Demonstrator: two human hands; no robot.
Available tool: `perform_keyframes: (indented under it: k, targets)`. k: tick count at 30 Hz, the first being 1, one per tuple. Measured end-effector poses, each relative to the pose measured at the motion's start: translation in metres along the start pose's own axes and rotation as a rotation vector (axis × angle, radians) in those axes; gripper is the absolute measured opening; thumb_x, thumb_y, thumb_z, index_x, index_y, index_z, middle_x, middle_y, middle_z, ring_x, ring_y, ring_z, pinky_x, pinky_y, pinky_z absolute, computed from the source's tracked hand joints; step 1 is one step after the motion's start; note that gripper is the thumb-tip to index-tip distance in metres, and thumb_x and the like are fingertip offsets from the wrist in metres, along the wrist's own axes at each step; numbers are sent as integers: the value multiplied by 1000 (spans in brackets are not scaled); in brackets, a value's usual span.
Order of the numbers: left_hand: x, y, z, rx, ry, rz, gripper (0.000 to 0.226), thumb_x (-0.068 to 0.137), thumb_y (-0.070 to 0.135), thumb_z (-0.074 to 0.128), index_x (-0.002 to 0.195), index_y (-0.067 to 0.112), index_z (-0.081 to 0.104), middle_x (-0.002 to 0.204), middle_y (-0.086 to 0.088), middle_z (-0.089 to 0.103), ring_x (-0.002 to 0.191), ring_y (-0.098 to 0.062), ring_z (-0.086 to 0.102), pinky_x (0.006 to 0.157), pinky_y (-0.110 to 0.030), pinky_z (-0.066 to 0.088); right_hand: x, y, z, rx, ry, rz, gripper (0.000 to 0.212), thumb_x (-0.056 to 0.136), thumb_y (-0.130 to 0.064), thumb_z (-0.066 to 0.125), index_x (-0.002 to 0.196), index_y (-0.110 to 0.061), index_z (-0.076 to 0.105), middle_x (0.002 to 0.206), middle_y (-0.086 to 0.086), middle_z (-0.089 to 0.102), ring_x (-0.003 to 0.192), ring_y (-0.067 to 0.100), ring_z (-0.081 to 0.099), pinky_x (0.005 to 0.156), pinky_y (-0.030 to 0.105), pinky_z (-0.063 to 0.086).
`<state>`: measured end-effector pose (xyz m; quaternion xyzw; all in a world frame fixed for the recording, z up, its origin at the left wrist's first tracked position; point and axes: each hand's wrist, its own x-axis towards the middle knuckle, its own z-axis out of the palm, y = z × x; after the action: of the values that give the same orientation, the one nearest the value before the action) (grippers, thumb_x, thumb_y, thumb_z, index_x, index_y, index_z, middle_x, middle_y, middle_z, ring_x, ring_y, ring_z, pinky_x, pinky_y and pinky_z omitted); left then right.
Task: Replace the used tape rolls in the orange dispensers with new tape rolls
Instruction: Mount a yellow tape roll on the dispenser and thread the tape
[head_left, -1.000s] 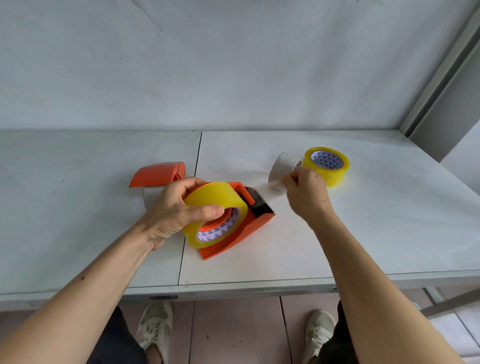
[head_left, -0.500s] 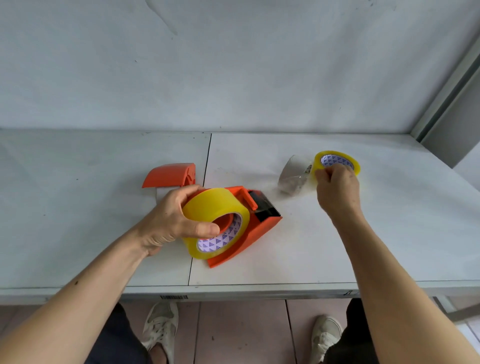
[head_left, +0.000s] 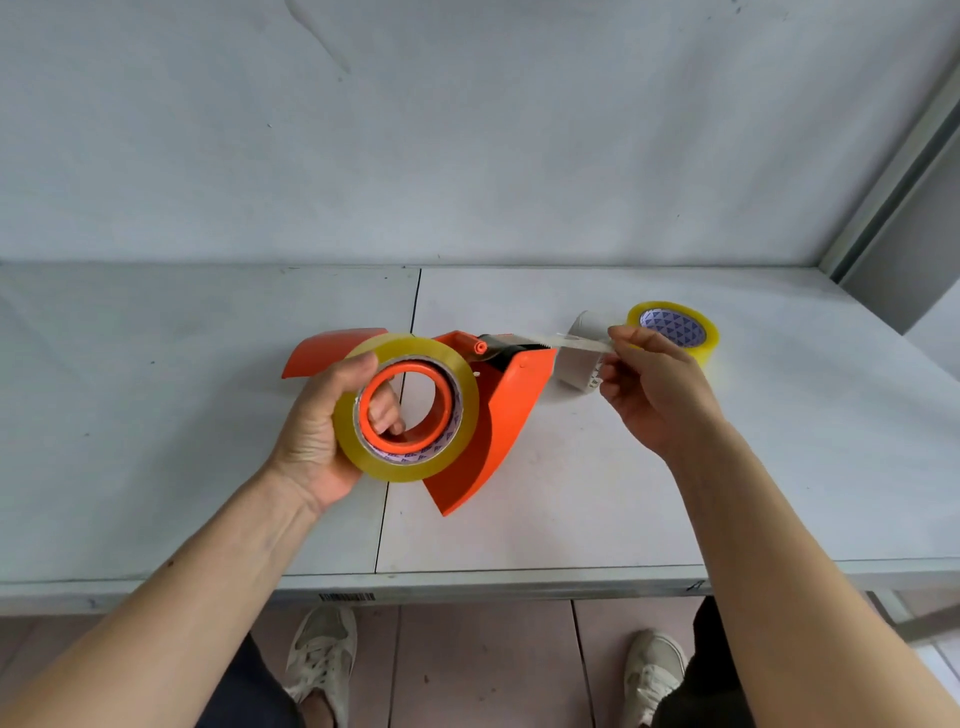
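Mid-frame, left hand (head_left: 332, 426) grips the dispenser (head_left: 498, 415) with its tape roll (head_left: 415, 462) (fingers through the hub); right hand (head_left: 654, 389) pinches the tape end (head_left: 576, 340).

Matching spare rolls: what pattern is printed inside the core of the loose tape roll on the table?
Blue triangles on white inside the loose roll, head view.

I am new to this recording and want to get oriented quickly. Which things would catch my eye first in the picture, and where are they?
At the centre, the left hand holds an orange dispenser loaded with a yellow tape roll above the table. The right hand pinches the tape strip drawn out past the dispenser's blade. Behind it, on the table, stand a white empty core and a second yellow roll; another orange dispenser peeks out behind the left hand.
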<state>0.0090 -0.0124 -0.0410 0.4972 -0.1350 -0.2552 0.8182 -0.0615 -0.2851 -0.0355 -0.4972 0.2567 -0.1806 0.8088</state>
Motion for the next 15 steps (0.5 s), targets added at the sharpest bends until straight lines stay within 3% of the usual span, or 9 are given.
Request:
perform_keyframes:
  k: [3, 5, 8, 12, 15]
  targets:
    - [0, -1, 2, -61, 10, -7, 71, 40, 51, 89, 90, 11, 59, 42, 5, 43, 40, -9, 38, 51, -25, 42, -1, -3, 1, 147, -73, 45, 30, 97, 5, 36, 90, -5, 64, 64, 5, 61, 56, 13, 59, 55, 18, 48]
    - [1, -1, 4, -95, 10, 8, 59, 41, 51, 89, 78, 15, 61, 43, 6, 43, 41, -9, 39, 52, -24, 46, -2, -4, 3, 162, -84, 58, 32, 91, 7, 35, 91, -1, 66, 68, 6, 64, 62, 15, 61, 61, 19, 49]
    - [2, -1, 10, -127, 20, 34, 48, 41, 52, 89, 68, 20, 65, 45, 6, 44, 41, -8, 38, 53, -23, 47, -4, 0, 7, -15, -75, -60, 27, 85, 16, 49, 96, -1, 67, 74, 5, 63, 70, 13, 61, 68, 19, 50]
    - [2, -1, 15, -193, 31, -4, 63, 36, 54, 90, 77, 13, 63, 53, 5, 52, 45, -8, 46, 56, -23, 51, -10, 7, 9, -240, 15, -224, 4, 85, -6, 72, 85, -10, 72, 72, 4, 66, 64, 11, 61, 61, 20, 51]
    - [0, 1, 16, -226, 15, -16, 70, 34, 59, 89, 80, 11, 66, 52, 6, 54, 42, -6, 50, 56, -23, 53, -8, 6, 8, -289, 100, -306, 8, 85, -15, 74, 77, -18, 73, 68, -3, 67, 58, 2, 60, 53, 17, 48]
